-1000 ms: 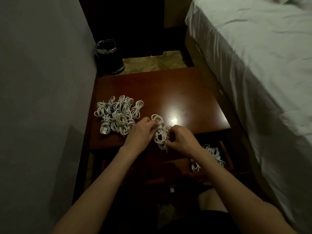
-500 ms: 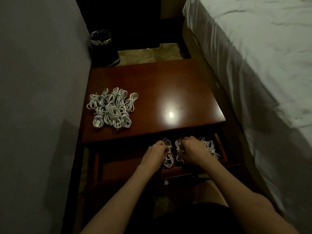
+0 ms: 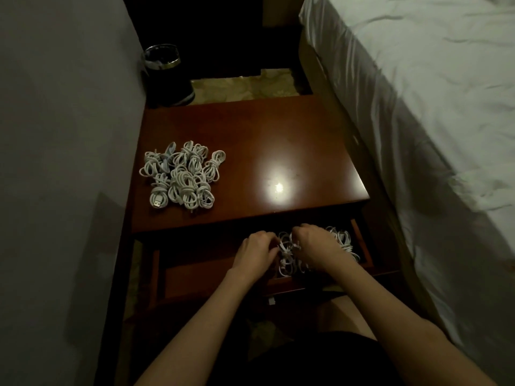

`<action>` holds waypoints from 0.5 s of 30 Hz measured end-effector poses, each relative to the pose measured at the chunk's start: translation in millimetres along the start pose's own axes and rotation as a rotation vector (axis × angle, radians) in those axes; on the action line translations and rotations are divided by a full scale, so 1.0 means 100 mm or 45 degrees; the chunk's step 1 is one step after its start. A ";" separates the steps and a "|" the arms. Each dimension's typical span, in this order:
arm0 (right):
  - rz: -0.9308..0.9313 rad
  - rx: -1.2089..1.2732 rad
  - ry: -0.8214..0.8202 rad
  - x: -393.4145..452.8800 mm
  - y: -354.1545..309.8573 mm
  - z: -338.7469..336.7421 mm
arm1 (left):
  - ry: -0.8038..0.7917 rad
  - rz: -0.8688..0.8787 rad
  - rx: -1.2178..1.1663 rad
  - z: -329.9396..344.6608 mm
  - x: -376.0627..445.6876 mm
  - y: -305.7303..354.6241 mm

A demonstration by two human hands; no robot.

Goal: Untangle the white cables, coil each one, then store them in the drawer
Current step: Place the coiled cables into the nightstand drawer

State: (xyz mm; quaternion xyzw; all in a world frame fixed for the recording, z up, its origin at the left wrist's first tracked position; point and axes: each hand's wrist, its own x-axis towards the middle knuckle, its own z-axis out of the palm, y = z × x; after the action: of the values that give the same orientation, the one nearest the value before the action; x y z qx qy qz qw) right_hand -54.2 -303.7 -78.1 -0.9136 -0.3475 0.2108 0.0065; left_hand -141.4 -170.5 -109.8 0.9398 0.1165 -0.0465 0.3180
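Note:
A heap of several coiled white cables [image 3: 181,176] lies on the left of the red-brown nightstand top [image 3: 292,140]. Below its front edge the drawer [image 3: 195,277] stands pulled out. My left hand [image 3: 257,253] and my right hand [image 3: 317,246] are both down inside the drawer, fingers curled round a coiled white cable [image 3: 288,253] held between them. More coiled white cables [image 3: 345,240] lie in the drawer's right part, partly hidden by my right hand.
A grey wall runs along the left. A bed with a white sheet [image 3: 418,107] stands close on the right. A dark bin with a metal rim [image 3: 164,73] sits on the floor behind the nightstand. My knees are under the drawer.
Both hands carried the coiled cable from the nightstand's front edge down into the open drawer; over the last half second they stayed there with little movement.

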 end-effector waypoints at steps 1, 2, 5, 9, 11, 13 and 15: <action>-0.009 0.063 0.045 0.01 -0.08 -0.10 | 0.037 -0.001 -0.001 -0.12 -0.01 -0.04; -0.019 0.132 0.101 0.04 -0.18 -0.21 | 0.084 -0.001 -0.011 -0.26 -0.02 -0.07; -0.095 0.328 0.325 0.21 -0.51 -0.50 | 0.307 0.028 -0.072 -0.76 0.00 -0.18; -0.213 0.543 0.475 0.53 -1.01 -0.71 | 0.559 -0.091 -0.022 -1.39 0.06 -0.48; -0.230 0.545 0.450 0.73 -1.20 -0.67 | 0.574 -0.195 0.005 -1.52 0.08 -0.71; -0.229 0.515 0.406 0.89 -1.32 -0.59 | 0.528 -0.248 0.074 -1.52 0.08 -0.86; -0.241 0.498 0.367 0.99 -1.40 -0.50 | 0.503 -0.237 0.123 -1.49 0.09 -0.91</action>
State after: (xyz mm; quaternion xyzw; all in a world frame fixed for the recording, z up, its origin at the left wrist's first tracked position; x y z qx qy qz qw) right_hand -56.7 -128.2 -47.6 -0.8791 -0.3795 0.1400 0.2522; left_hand -153.1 -8.0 -45.8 0.9299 0.2604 0.1037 0.2380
